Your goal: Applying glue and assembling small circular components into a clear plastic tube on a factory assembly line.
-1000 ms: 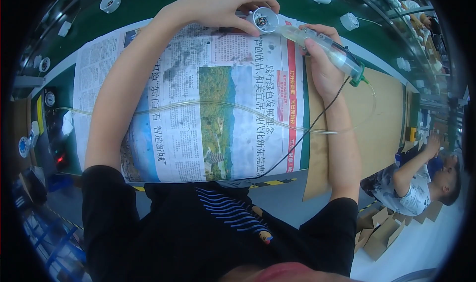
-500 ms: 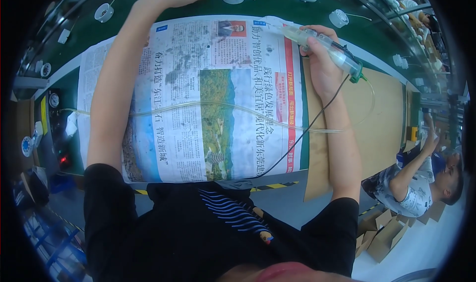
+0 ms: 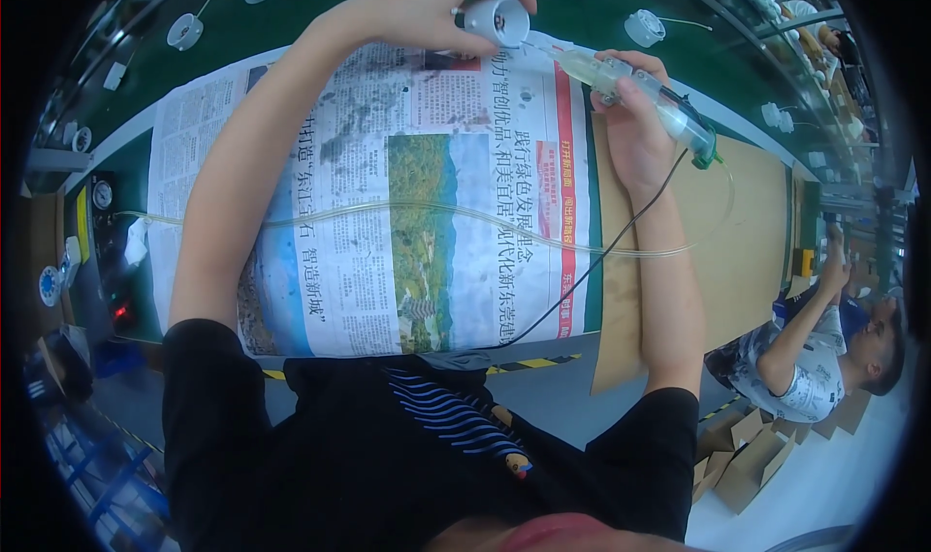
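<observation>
Green bench [image 3: 252, 33] | tube [image 3: 417, 203] across newspaper [image 3: 359, 271] | left fingers [image 3: 465, 40] clamp white cup [image 3: 497, 23] | right fingers [image 3: 635, 96] clamp syringe [image 3: 679, 120]

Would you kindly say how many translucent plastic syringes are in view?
1: the translucent plastic syringe with a green cap, held in the right hand. Blurred edges may hide others.

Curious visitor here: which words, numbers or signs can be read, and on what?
I won't copy wording; print by place:
Newspaper: headlines legible, small columns too small.
Round gauge at left: marks too small.
Red light below it: too blurred.
Syringe in the right hand: no markings readable.
</observation>
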{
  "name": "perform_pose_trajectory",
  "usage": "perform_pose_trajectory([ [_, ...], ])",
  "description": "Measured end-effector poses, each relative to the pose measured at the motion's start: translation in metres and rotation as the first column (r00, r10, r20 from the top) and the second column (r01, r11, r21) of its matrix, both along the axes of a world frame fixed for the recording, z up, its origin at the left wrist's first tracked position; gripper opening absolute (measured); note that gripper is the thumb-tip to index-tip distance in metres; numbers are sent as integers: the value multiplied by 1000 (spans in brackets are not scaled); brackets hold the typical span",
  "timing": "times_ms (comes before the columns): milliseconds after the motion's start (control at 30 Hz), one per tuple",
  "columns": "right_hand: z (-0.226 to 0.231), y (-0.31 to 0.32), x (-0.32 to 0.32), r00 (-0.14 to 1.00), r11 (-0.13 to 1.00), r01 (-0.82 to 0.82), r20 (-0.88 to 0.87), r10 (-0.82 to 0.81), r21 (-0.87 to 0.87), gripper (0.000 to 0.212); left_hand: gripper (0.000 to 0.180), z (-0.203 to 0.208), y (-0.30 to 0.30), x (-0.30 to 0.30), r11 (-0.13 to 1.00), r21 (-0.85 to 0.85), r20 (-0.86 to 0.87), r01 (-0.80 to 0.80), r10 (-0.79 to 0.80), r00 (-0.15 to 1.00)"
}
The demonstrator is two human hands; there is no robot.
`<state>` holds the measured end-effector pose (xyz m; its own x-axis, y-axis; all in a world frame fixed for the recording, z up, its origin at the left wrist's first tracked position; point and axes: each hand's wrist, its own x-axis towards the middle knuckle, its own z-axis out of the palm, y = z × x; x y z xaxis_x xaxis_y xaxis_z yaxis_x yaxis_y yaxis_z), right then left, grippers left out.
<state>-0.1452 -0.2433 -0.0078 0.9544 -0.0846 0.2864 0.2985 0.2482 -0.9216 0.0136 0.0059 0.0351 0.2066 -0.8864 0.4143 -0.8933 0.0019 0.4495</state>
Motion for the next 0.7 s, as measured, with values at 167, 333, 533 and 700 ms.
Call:
perform_pose_trajectory([
  [167,-2,2,-1,1000,995,21,-10,-22,-93,31,54,-1,-3,-9,990,122,-257,71,-38,966],
  [333,-2,5,0,994,981,90,-51,-100,-169,32,55,9,-3,-14,977,203,-300,73,-9,954],
  [533,0,8,-1,997,987,48,-59,-58,-153,32,56,10,-2,-16,972,221,-314,74,-1,949],
  [700,0,8,-1,997,992,38,-63,-46,-124,32,56,9,-1,-14,975,208,-309,80,-12,951],
])
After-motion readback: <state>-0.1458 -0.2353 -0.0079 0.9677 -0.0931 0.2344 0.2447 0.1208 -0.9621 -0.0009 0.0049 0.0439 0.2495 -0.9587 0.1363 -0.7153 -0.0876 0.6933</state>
